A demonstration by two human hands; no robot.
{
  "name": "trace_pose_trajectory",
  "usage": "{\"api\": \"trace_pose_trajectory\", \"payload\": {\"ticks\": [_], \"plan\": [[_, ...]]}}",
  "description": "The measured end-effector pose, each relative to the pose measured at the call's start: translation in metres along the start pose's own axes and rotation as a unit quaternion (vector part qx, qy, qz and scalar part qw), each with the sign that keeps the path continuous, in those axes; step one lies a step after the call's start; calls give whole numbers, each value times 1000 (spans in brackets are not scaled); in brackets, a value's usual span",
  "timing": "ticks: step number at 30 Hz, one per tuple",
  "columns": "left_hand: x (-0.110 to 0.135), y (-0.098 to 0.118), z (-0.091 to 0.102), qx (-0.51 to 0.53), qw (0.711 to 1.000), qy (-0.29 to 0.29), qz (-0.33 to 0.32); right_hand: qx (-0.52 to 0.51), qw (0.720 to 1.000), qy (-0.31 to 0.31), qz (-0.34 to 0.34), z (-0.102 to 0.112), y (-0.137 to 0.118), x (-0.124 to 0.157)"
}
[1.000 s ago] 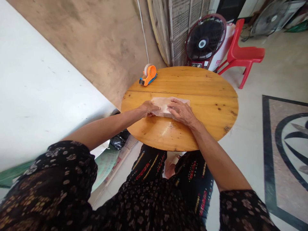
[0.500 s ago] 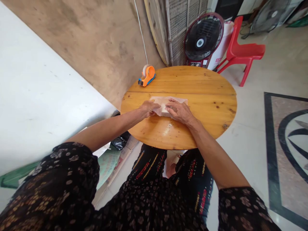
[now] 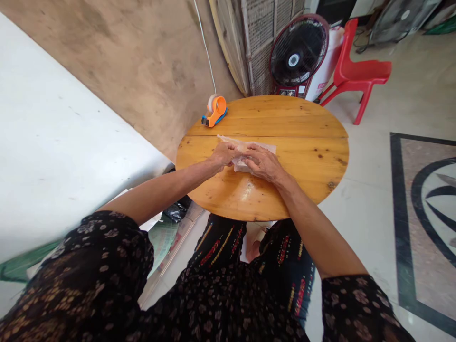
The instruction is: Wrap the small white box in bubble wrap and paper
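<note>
A thin, translucent whitish wrapping sheet (image 3: pixel 269 148) lies on the round wooden table (image 3: pixel 302 183), partly folded around a small pale block (image 3: pixel 242 166). My left hand (image 3: pixel 225 156) pinches the sheet at the block's left end, fingers closed. From the right, my right hand (image 3: pixel 262 163) rests over the block with curled fingers gripping it through the sheet. Both hands' fingertips nearly meet above the block and hide part of it. What the block is made of I cannot make out.
An orange tape dispenser (image 3: pixel 215 111) with a roll of clear tape stands at the table's back left edge. Behind the table are a dark red fan (image 3: pixel 299 50) and a red plastic chair (image 3: pixel 361 71). A brown board (image 3: pixel 142 61) leans close on the left.
My left hand has moved slightly right and up over the block, drawing the sheet's left side inward. The sheet's far left corner now sticks up. My right hand stays on the block.
</note>
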State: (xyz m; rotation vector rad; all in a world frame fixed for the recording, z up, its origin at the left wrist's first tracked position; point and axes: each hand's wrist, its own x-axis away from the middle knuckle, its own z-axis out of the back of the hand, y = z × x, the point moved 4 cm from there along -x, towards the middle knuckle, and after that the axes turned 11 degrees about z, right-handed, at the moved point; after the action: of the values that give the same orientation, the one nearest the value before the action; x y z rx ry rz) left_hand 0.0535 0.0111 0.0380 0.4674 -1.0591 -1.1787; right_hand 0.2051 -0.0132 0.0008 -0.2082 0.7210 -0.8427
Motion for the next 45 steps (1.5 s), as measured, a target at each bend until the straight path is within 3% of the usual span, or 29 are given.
{"api": "trace_pose_trajectory", "payload": {"ticks": [4, 13, 17, 21, 28, 35, 45], "plan": [[2, 5, 0, -4, 999, 22, -29, 2, 1000, -6, 8, 1, -3, -1], [11, 9, 5, 10, 998, -55, -27, -1, 1000, 27, 15, 3, -5, 0], [14, 7, 5, -36, 991, -82, -97, 6, 1000, 22, -5, 3, -1, 1], [17, 6, 3, -153, 961, -47, -224, -3, 1000, 11, -5, 6, -1, 0], [11, -11, 0, -260, 902, 45, -341, -47, 999, -4, -10, 13, -2, 0], [12, -15, -5, -274, 821, 66, -497, -113, 992, -13, -57, 26, -6, -1], [3, -31, -15, -191, 783, 88, -586, -236, 956, 39, -171, 32, 14, 10]]}}
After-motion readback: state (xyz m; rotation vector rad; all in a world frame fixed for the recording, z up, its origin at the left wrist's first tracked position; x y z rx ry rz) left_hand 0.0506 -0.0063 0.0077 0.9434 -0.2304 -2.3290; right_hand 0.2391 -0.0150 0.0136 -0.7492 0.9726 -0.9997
